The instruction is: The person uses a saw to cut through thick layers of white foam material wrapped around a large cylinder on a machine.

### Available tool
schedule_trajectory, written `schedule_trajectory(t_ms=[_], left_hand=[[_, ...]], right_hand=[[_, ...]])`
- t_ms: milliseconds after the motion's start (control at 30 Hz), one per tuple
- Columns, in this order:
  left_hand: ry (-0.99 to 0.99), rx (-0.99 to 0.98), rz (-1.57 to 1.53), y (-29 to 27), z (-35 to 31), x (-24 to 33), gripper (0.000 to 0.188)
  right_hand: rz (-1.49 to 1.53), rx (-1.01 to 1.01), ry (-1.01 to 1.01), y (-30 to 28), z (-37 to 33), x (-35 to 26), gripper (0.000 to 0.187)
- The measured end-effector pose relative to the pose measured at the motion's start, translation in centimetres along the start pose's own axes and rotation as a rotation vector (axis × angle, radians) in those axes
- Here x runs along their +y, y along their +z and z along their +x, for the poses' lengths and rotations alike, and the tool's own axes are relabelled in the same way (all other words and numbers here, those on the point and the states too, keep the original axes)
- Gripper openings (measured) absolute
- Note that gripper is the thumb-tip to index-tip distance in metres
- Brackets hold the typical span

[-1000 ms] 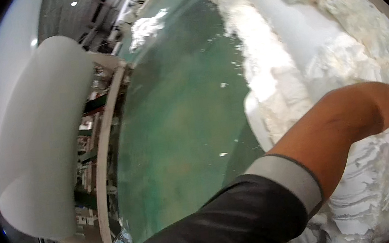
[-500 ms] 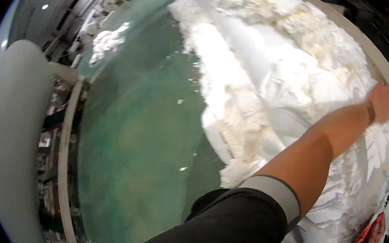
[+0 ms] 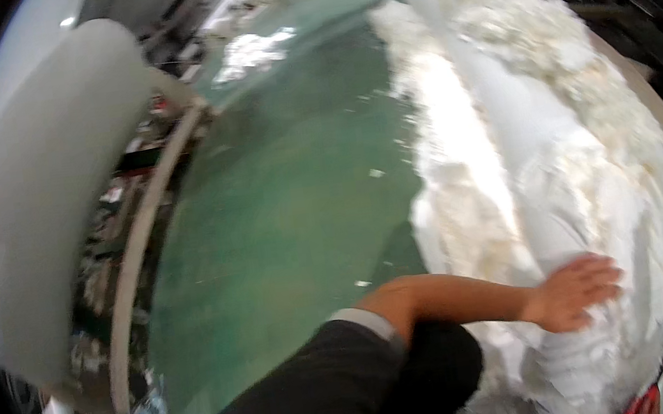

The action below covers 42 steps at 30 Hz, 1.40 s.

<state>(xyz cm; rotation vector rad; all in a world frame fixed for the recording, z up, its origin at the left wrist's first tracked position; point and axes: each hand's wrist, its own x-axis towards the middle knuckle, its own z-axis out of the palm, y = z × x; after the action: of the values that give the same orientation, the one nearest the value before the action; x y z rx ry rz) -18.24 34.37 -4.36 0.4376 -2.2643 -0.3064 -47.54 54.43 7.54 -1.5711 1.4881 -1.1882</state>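
My left hand (image 3: 578, 292) lies flat on a long pile of white fluffy wadding (image 3: 564, 216), its fingers stretched out and a little apart. My left arm, in a short dark sleeve with a light cuff, reaches across from the lower edge. The wadding runs lengthwise in folded layers with ragged, slightly yellowish edges. At the lower right rim only a sliver of my right hand (image 3: 654, 397) shows, closed around a red object (image 3: 642, 404). Most of that object is cut off, so its kind cannot be made out.
The wadding lies along the right side of a green tabletop (image 3: 283, 213) with scattered white scraps. A pale rail (image 3: 136, 264) edges its left. Beyond stands a big white roll (image 3: 55, 183). White scraps (image 3: 255, 53) lie far back, and crumpled clear plastic (image 3: 148, 411) is at the near left corner.
My left hand has come back from the wadding's right edge toward its middle and nearer to me. The view has shifted, and less of my right hand shows.
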Motion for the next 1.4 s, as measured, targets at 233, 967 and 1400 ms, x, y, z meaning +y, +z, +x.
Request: schedule_trajectory(t_ms=[233, 967, 1400], left_hand=[[0.004, 0.11, 0.214, 1.0, -8.3, 1.1, 0.053], [-0.577, 0.555, 0.311, -8.7, -0.6, -10.8, 0.03], [-0.685, 0.356, 0.206, -9.6, 2.1, -12.1, 0.03]], right_hand=[[0.194, 0.157, 0.264, 0.2, -0.8, 1.1, 0.021], [-0.208, 0.136, 0.418, 7.2, 2.9, -5.0, 0.026], [-0.235, 0.072, 0.417, 6.3, 3.3, -4.5, 0.028]])
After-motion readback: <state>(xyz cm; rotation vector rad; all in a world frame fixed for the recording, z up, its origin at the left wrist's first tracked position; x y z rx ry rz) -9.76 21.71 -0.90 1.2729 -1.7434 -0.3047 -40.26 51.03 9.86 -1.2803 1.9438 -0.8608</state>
